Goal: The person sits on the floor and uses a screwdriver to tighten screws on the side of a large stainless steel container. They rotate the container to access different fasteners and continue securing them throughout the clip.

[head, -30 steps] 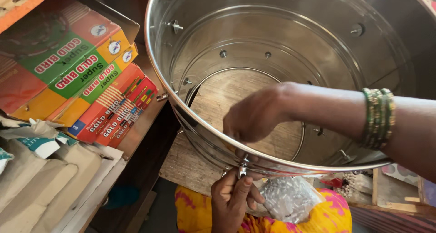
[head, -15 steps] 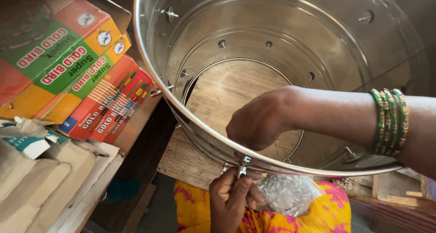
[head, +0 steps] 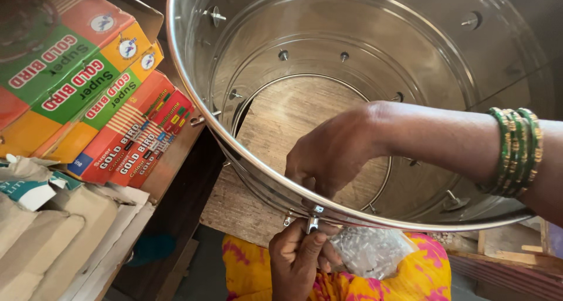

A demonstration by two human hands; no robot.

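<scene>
Right hand (head: 331, 154) inside the shiny open-ended steel drum (head: 375, 54), fingers pinched at its near wall. Left hand (head: 302, 254) outside, fingers gripping a small metal fastener (head: 312, 222).

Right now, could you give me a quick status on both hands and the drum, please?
Right hand inside steel drum, at near wall. Left hand outside, pinching small metal fitting at rim. Bag of hardware on lap.

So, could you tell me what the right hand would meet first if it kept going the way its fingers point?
The right hand, inside the steel drum, points down toward the near rim; it would probably meet the drum's inner wall at the small metal fitting, though depth is unclear.
</scene>
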